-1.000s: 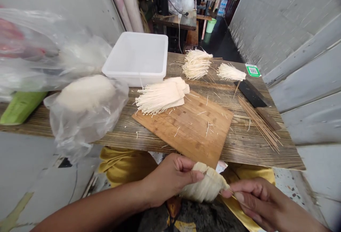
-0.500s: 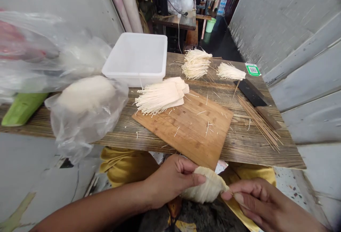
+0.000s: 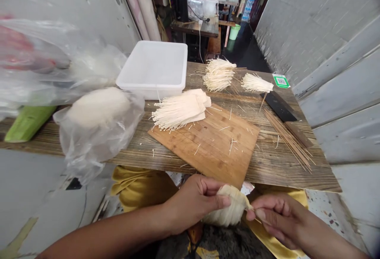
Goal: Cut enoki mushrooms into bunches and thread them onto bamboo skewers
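Over my lap, my left hand [image 3: 204, 195] is closed around a pale, flat bunch of enoki mushrooms [image 3: 230, 207], thumb on top. At the bunch's right end my right hand [image 3: 276, 215] pinches a thin bamboo skewer, most of it hidden by the fingers and the bunch. Just beyond my hands lies a wooden cutting board [image 3: 213, 144] strewn with loose strands. Flat enoki slabs [image 3: 184, 108] are stacked on its far left corner. Farther back sit a pile of enoki [image 3: 219, 75] with skewers sticking out and a single skewered bunch [image 3: 257, 82].
A white plastic tub [image 3: 152, 67] stands behind the board. To the left are a plastic bag with a pale lump [image 3: 99, 106] and a green vegetable [image 3: 29, 122]. Bamboo skewers [image 3: 286, 140] and a cleaver [image 3: 279, 106] lie right, near a green QR card [image 3: 281, 80].
My right hand has shifted slightly left, and a bit of skewer now shows below its fingertips. My left hand keeps its hold on the bunch. The view has tilted slightly upward.
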Tool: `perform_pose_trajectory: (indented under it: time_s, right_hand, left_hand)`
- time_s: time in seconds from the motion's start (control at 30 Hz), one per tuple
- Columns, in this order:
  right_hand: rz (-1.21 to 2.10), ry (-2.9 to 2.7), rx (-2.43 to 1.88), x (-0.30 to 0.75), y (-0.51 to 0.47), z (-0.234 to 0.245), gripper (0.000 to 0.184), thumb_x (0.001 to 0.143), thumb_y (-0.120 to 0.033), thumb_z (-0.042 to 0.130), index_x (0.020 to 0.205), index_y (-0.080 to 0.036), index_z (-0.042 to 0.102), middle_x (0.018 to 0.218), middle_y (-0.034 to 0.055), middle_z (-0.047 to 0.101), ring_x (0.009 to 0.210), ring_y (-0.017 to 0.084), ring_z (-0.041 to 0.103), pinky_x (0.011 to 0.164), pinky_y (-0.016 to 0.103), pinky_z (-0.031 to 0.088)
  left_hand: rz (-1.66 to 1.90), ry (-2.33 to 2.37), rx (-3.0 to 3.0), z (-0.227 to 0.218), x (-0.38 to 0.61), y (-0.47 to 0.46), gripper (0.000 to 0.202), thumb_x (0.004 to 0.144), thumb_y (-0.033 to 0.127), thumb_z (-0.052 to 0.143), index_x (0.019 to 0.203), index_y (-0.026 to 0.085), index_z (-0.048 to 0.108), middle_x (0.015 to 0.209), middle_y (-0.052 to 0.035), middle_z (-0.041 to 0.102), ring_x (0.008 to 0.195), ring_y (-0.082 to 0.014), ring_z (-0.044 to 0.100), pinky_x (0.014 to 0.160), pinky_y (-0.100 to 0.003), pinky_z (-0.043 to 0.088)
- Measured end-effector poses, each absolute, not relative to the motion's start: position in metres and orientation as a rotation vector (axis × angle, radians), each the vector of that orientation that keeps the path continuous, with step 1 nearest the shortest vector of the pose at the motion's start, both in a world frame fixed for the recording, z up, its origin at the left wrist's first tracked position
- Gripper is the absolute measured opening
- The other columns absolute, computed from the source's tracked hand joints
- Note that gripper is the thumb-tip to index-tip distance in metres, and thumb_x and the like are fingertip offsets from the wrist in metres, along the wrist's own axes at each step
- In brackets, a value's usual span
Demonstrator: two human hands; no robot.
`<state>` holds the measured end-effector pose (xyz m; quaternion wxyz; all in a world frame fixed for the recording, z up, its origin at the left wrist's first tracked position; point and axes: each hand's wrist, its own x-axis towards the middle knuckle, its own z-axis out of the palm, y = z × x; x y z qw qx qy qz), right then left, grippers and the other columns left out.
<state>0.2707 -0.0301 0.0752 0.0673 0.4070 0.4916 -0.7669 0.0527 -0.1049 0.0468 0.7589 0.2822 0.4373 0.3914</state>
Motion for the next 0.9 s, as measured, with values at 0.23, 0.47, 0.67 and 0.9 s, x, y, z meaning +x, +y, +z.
perform_pose_trajectory:
  time_s: [0.23,0.47,0.67,0.9]
  right_hand:
    - [-2.32,1.661,1.234,0.274,-0.032,0.077,0.036,0.085,-0.053,0.057,0.091,-0.018,0.068,0.052,-0.0075,0.033,0.049,0.005,0.026,0.044,0.019,0.017]
    - [-1.847,2.493,1.442,0.27,0.02,0.098,0.034,0.087,-0.047,0.056,0.102,-0.02,0.071,0.056,-0.0033,0.051,0.047,0.007,0.04,0.042,0.019,0.031]
    - [-0.575,3.501,1.205,0.266,0.049,0.05,0.026,0.092,-0.02,0.047,0.107,-0.018,0.068,0.094,0.0076,0.074,0.083,0.017,0.069,0.074,0.029,0.055]
    - [-0.327,3.357,1.126,0.251,0.023,-0.025,0.031,0.092,-0.011,0.039,0.109,-0.013,0.065,0.093,0.0093,0.074,0.076,0.017,0.07,0.063,0.024,0.054]
  left_hand:
    - [1.025,1.195,0.901,0.058,0.047,-0.098,0.02,0.072,0.031,0.072,0.088,0.02,0.077,0.089,-0.0041,0.076,0.08,-0.0187,0.07,0.073,-0.027,0.053]
    - [1.138,1.086,1.444,0.093,0.028,-0.007,0.021,0.074,0.024,0.07,0.093,0.016,0.074,0.1,-0.0072,0.074,0.091,-0.0192,0.07,0.084,-0.033,0.053]
    - [1.31,1.031,2.288,0.061,0.019,0.047,0.019,0.083,0.016,0.056,0.09,0.017,0.073,0.119,-0.0122,0.067,0.117,-0.0209,0.058,0.098,-0.041,0.045]
    - [0.901,1.629,2.423,-0.01,0.001,-0.011,0.043,0.085,0.005,0.043,0.125,0.013,0.057,0.131,-0.0172,0.057,0.126,-0.0239,0.05,0.102,-0.045,0.044]
